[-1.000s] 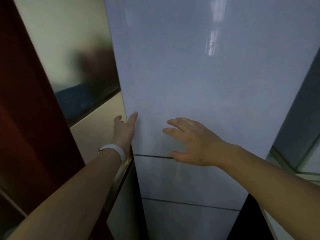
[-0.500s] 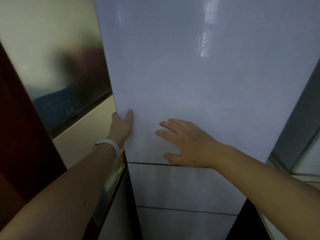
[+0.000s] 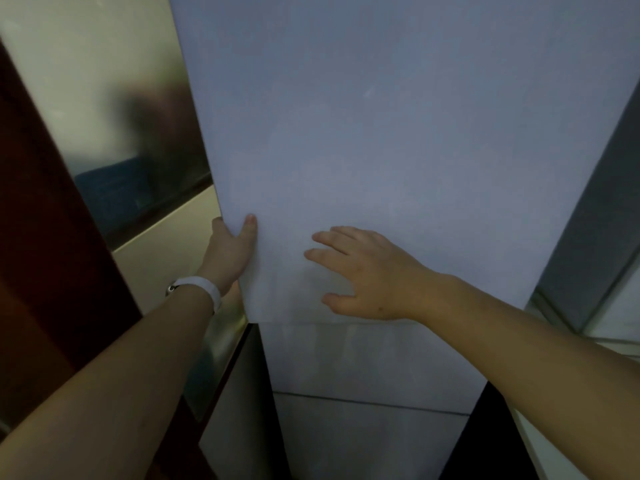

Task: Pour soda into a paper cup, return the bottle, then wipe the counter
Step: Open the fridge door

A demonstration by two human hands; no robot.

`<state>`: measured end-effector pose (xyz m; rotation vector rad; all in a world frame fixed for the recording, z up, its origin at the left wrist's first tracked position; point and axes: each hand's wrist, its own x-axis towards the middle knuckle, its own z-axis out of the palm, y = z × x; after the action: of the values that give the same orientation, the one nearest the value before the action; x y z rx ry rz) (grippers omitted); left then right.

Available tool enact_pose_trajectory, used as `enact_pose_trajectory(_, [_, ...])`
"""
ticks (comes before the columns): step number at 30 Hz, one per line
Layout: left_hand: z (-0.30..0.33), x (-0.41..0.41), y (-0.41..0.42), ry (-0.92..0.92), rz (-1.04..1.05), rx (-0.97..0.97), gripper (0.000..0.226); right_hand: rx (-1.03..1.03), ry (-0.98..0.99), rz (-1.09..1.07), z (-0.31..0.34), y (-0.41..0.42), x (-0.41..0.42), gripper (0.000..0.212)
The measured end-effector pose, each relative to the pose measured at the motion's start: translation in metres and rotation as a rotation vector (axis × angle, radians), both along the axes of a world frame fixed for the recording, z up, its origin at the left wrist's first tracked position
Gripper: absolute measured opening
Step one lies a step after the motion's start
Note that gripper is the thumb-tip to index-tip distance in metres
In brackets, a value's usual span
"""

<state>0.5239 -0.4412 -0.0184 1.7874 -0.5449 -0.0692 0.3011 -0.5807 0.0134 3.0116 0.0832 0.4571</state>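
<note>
Head view is showing the left hand (image 3: 231,249) hooking its fingers behind the left edge of the white refrigerator door (image 3: 381,150), thumb lying on the front face, while the right hand (image 3: 363,273) is spreading flat, fingers straight, against the door panel just above the seam of the drawer front (image 3: 363,362) below. The step, as I judge it, is working this door at its edge; pulling or pushing evenly along that edge with the flat hand steadying should be keeping it from swinging hard. Soda bottle, paper cup and counter are not appearing anywhere. A white wristband (image 3: 201,287) is circling the left wrist. A dark red panel (image 3: 45,237) and a reflective metal surface (image 3: 104,98) are standing at left.
</note>
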Motion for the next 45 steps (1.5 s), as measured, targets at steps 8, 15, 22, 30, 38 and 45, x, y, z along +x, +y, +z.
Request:
enact_pose_trajectory(8, [0.001, -0.04, 0.038, 0.014, 0.052, -0.013, 0.07, 0.01, -0.022, 0.084, -0.005, 0.026, -0.011, 0.07])
enact_pose_trajectory(15, [-0.003, -0.082, 0.068, -0.047, 0.063, 0.003, 0.05, -0.02, -0.031, 0.105, -0.006, 0.063, -0.029, 0.068])
enact_pose_trajectory(22, [-0.009, -0.114, 0.096, -0.067, -0.095, -0.069, 0.041, -0.015, -0.033, 0.008, -0.001, 0.099, -0.054, 0.069])
enact_pose_trajectory(30, [-0.026, -0.147, 0.148, -0.181, -0.334, 0.079, 0.073, 0.059, -0.02, -0.148, -0.013, 0.155, -0.096, 0.067])
enact_pose_trajectory(38, [-0.037, -0.191, 0.186, -0.674, -0.325, 0.26, 0.089, 0.094, 0.018, -0.32, -0.03, 0.218, -0.165, 0.072])
enact_pose_trajectory(45, [-0.042, -0.236, 0.197, -0.952, -0.422, 0.247, 0.087, 0.078, 0.0, -0.44, -0.027, 0.254, -0.23, 0.068])
